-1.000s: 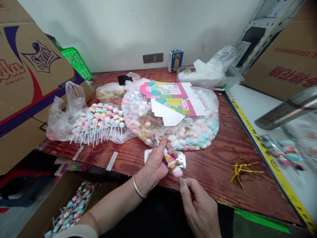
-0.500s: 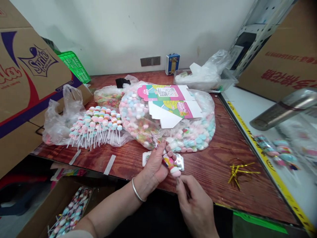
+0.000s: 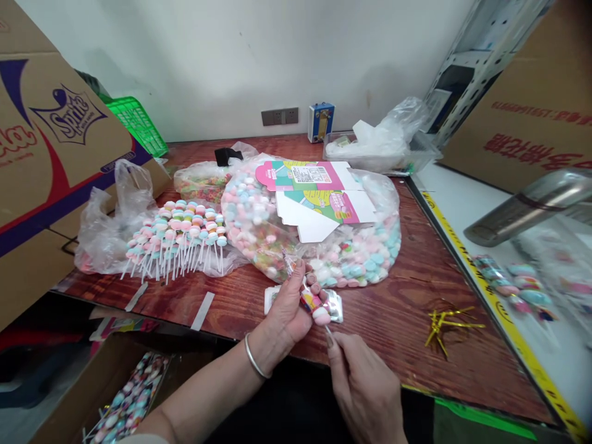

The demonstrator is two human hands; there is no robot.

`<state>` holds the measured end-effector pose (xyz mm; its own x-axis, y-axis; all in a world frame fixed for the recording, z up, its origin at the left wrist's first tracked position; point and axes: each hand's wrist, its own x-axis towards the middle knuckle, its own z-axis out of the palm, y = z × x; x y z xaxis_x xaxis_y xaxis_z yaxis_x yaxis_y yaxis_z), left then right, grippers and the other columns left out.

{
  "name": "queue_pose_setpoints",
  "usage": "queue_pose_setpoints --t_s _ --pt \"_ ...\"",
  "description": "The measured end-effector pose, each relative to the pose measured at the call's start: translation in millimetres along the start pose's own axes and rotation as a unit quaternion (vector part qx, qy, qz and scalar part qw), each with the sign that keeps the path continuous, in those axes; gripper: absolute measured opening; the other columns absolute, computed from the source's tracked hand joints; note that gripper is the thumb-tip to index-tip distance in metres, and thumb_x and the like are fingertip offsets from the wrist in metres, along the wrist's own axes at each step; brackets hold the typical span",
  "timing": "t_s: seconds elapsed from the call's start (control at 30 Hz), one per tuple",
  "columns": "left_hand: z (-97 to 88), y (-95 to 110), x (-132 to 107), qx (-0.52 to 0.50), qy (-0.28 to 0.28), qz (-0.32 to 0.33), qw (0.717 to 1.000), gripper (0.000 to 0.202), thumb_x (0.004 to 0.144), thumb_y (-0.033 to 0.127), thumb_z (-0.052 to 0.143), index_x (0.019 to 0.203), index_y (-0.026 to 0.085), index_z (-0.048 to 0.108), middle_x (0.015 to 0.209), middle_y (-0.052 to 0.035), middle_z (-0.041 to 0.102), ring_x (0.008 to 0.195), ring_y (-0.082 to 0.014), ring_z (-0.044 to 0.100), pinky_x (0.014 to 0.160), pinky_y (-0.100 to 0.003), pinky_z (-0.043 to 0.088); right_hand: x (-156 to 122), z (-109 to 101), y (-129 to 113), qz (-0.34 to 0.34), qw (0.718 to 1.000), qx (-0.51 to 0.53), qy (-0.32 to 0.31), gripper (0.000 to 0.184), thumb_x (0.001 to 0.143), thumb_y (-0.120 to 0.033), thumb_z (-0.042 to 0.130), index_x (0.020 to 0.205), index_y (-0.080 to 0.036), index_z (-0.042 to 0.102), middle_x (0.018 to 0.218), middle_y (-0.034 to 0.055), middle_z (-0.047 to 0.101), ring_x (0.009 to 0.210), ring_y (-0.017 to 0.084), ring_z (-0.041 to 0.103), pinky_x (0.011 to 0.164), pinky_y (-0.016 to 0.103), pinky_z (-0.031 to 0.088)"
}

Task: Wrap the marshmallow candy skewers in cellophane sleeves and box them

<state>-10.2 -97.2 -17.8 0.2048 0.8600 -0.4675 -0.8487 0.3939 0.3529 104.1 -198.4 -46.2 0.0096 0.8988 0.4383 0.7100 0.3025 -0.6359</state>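
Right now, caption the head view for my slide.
Left hand holds a candy skewer partly in a wrapper; right hand pinches its white stick.

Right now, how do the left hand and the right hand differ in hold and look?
The left hand wraps around the candy; the right hand pinches the white stick below it. The left hand has a silver bangle at its wrist; the right hand shows none. Both are bare.
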Motion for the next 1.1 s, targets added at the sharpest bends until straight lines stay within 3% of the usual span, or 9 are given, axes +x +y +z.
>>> queue_pose_setpoints --t_s 0.07,0.17,0.23,0.3,0.47,0.53,0.77,0.93,1.1 --pt "0.7 -1.5 -2.0 -0.003 -0.01 -0.014 1.0 0.028 0.079 0.037 0.072 0.084 0.016 0.054 0.063 0.0059 0.047 0.049 -0.0051 0.046 0.05 -0.02 0.047 2.3 1.2 -1.1 0.146 0.97 0.179 -0.073 0.027 0.093 -0.038 0.05 0.078 -0.019 0.061 0.063 -0.0012 0.057 0.055 0.011 0.05 0.054 0.023 0.037" --pt "1.3 -3.7 -5.1 -0.003 -0.037 -0.024 0.999 0.029 0.079 0.037 0.072 0.086 0.016 0.054 0.062 0.0067 0.047 0.048 -0.0046 0.045 0.052 -0.019 0.047 6.8 5.2 -3.5 0.337 0.833 0.415 -0.144 0.039 0.087 -0.054 0.054 0.073 -0.018 0.056 0.052 -0.0071 0.038 0.043 0.006 0.03 0.041 0.02 0.022" --pt "1.4 -6.6 -7.0 0.007 -0.051 -0.026 0.998 0.031 0.077 0.037 0.074 0.088 0.016 0.054 0.061 0.0072 0.046 0.048 -0.0043 0.045 0.051 -0.018 0.045 9.6 9.3 -4.8 0.402 0.743 0.512 -0.157 0.042 0.082 -0.059 0.058 0.071 -0.019 0.054 0.048 -0.0113 0.026 0.039 0.004 0.017 0.039 0.019 0.015" --pt "1.0 -11.9 -8.8 0.019 -0.058 -0.03 0.998 0.033 0.075 0.038 0.075 0.087 0.016 0.054 0.06 0.0071 0.047 0.048 -0.0045 0.045 0.05 -0.017 0.044 12.7 13.9 -5.4 0.422 0.715 0.538 -0.146 0.043 0.08 -0.061 0.06 0.069 -0.019 0.052 0.046 -0.0129 0.022 0.038 0.003 0.013 0.038 0.019 0.016" --pt "-2.0 -26.7 -10.4 0.042 -0.059 -0.025 0.997 0.035 0.073 0.039 0.077 0.081 0.014 0.055 0.058 0.0049 0.05 0.051 -0.0053 0.048 0.052 -0.017 0.043 19.5 20.0 -3.3 0.275 0.909 0.311 -0.033 0.035 0.084 -0.052 0.057 0.082 -0.019 0.065 0.072 0.0025 0.064 0.066 0.015 0.059 0.063 0.025 0.046" --pt "-3.3 -28.1 -9.0 0.036 -0.056 -0.024 0.998 0.034 0.072 0.037 0.078 0.08 0.014 0.055 0.058 0.0043 0.051 0.054 -0.0067 0.051 0.056 -0.018 0.044 18.3 18.5 -1.6 0.222 0.952 0.21 -0.034 0.033 0.089 -0.048 0.052 0.094 -0.02 0.067 0.09 0.0064 0.07 0.083 0.02 0.065 0.075 0.028 0.048" --pt "-3.2 -36.0 -13.6 0.051 -0.055 -0.012 0.997 0.032 0.072 0.038 0.078 0.08 0.012 0.061 0.061 0.0019 0.056 0.06 -0.0086 0.054 0.065 -0.022 0.045 14.7 18.5 3.0 0.17 0.977 0.121 -0.03 0.035 0.094 -0.039 0.041 0.111 -0.02 0.064 0.107 0.0085 0.072 0.091 0.02 0.069 0.072 0.026 0.052" --pt "-8.0 -41.5 -21.9 0.124 -0.071 0.002 0.99 0.035 0.082 0.044 0.065 0.094 0.01 0.068 0.085 -0.0083 0.068 0.082 -0.0159 0.063 0.081 -0.027 0.047 21.8 20.4 0.9 0.176 0.98 0.084 -0.029 0.033 0.094 -0.041 0.04 0.092 -0.02 0.064 0.092 0.0082 0.074 0.077 0.021 0.071 0.063 0.028 0.054" --pt "-17.1 -36.2 -19.7 0.133 -0.092 0.006 0.987 0.038 0.088 0.045 0.056 0.112 0.018 0.067 0.109 -0.0091 0.069 0.102 -0.0203 0.062 0.097 -0.033 0.044 19.2 20.7 -3.9 0.067 0.997 -0.046 0.01 0.051 0.09 -0.034 0.045 0.138 -0.014 0.041 0.13 0.0162 0.058 0.11 0.025 0.063 0.075 0.033 0.056"
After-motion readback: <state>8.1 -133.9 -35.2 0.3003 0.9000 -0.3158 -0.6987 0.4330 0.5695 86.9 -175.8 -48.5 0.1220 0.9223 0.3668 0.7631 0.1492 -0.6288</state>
